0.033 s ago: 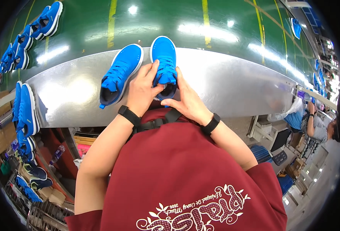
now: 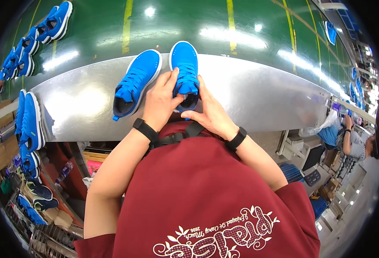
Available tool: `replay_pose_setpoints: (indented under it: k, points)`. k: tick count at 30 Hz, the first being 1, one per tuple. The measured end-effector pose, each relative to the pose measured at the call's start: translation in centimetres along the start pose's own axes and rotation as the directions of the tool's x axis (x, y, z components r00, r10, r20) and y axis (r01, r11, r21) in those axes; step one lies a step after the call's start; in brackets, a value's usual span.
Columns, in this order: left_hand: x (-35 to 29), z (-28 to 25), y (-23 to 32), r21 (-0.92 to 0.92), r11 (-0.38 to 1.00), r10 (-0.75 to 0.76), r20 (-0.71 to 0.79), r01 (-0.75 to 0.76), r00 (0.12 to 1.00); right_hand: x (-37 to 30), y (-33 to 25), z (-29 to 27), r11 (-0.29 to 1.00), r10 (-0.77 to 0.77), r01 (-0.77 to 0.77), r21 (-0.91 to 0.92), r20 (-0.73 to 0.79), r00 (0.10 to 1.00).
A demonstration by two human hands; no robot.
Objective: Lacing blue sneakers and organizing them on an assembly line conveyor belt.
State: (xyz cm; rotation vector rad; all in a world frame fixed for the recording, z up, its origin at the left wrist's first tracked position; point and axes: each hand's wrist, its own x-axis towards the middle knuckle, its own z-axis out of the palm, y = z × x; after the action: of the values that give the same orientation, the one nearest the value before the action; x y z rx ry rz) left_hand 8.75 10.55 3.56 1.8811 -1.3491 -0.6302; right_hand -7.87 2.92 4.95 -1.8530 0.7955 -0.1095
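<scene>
A blue sneaker (image 2: 184, 58) with a white sole stands on the metal ledge, its toe pointing away from me. My left hand (image 2: 160, 99) grips it from the left, fingers along the laces and thumb at the collar opening. From the other side my right hand (image 2: 214, 112) holds it, fingers against the upper and thumb near the heel. Part of the heel and the collar is hidden by my thumbs. Just left of my left hand rests a second blue sneaker (image 2: 138, 77), its dark inside showing and a blue heel loop toward me.
Beyond the metal ledge (image 2: 262, 99) runs a green surface (image 2: 176, 21) with yellow lines, bearing several blue sneakers (image 2: 56, 23) at far left. More sneakers (image 2: 32, 124) stand by the ledge's left end. At far right, another person (image 2: 350, 144) sits in a striped top.
</scene>
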Motion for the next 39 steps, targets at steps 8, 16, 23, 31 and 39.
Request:
replay_pose_setpoints:
  k: [8,16,23,31,39]
  points:
    - [-5.3,-7.6,1.7,0.228,0.963,0.177,-0.138,-0.143,0.974,-1.6,-1.7,0.1,0.998,-0.051,0.034,-0.056,-0.348,0.936]
    - [-8.3,-9.8,-5.9,0.153,0.988,-0.011,-0.129,0.030,0.992,-1.2,-4.4,1.1,0.829,-0.452,0.375,-0.415,-0.102,0.886]
    - [-5.9,-4.3,-2.5,0.267,0.964,0.051,-0.112,-0.019,0.992,-0.2,-3.2,2.2,0.805,-0.358,0.295,-0.515,-0.024,0.933]
    - [-5.6,-5.9,-1.6,0.269,0.963,0.079,-0.260,-0.007,0.962,-0.2,-4.1,2.6,0.777,-0.363,0.287,-0.560,-0.027,0.931]
    - [-1.0,-3.9,-4.3,0.168,0.984,0.005,-0.386,0.065,0.922,0.1,-7.0,2.4,0.715,-0.303,0.247,-0.654,0.029,0.953]
